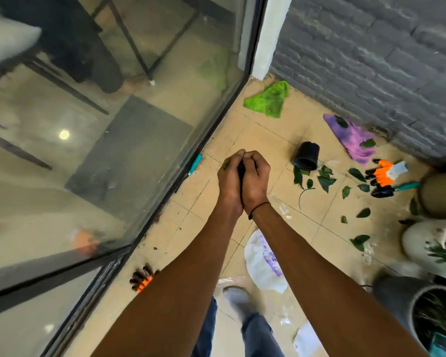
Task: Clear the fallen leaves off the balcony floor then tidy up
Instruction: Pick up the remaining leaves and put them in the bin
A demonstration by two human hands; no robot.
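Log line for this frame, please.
hands: left hand and right hand cupped together, a leaf showing | leaves: on floor by tipped black pot | stage: clearing unfinished

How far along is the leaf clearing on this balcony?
Early on, it seems. Nothing looks finished yet. In hand: the left hand and right hand are cupped together, a bit of green showing at the left fingers. Left: leaves lie scattered beside the tipped black pot, two more on the purple cloth; the green cloth and gloves still need tidying.
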